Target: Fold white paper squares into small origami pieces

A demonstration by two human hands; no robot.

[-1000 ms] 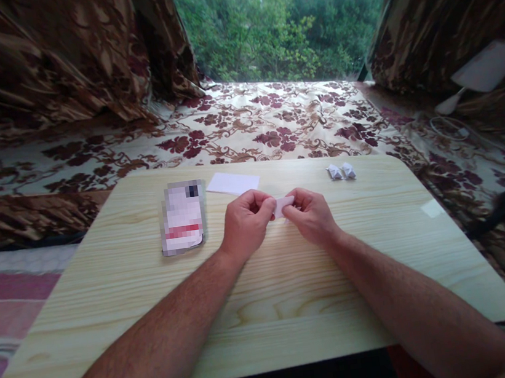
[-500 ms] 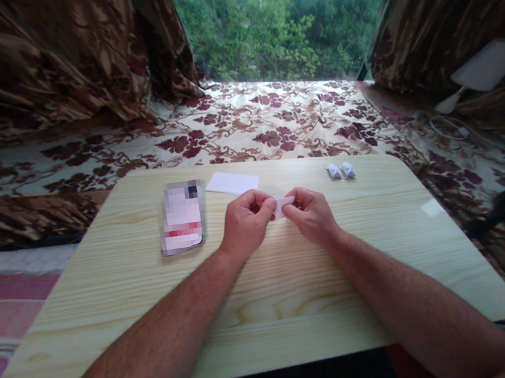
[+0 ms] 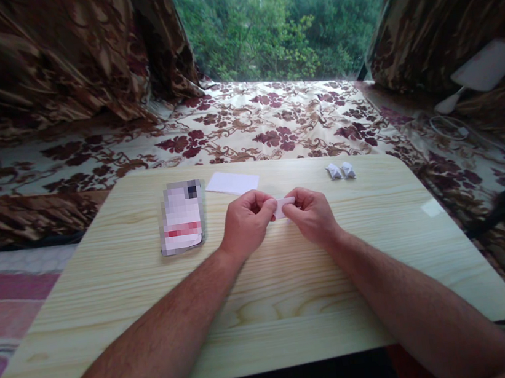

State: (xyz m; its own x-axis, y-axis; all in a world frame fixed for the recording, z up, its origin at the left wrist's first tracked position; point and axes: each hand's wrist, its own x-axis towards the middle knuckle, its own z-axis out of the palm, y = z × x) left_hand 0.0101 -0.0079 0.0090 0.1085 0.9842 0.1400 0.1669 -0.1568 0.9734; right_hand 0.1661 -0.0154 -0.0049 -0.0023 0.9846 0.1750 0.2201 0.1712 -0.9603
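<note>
A small white paper strip [image 3: 284, 206] is being pinched between the left hand [image 3: 246, 224] and the right hand [image 3: 312, 215] just above the wooden table [image 3: 267, 298] — both closed on it. Two folded paper pieces [image 3: 340, 170] are lying finished near the far edge; a blank sheet [image 3: 232, 182] is waiting beside a phone [image 3: 182, 216].

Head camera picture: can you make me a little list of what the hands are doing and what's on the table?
left hand: pinches small white paper piece
right hand: pinches the same paper's other end
table: light wood, rounded corners
phone: flat, left of the hands
white sheet: flat, beyond the left hand
folded paper shapes: two, side by side, far right
</note>
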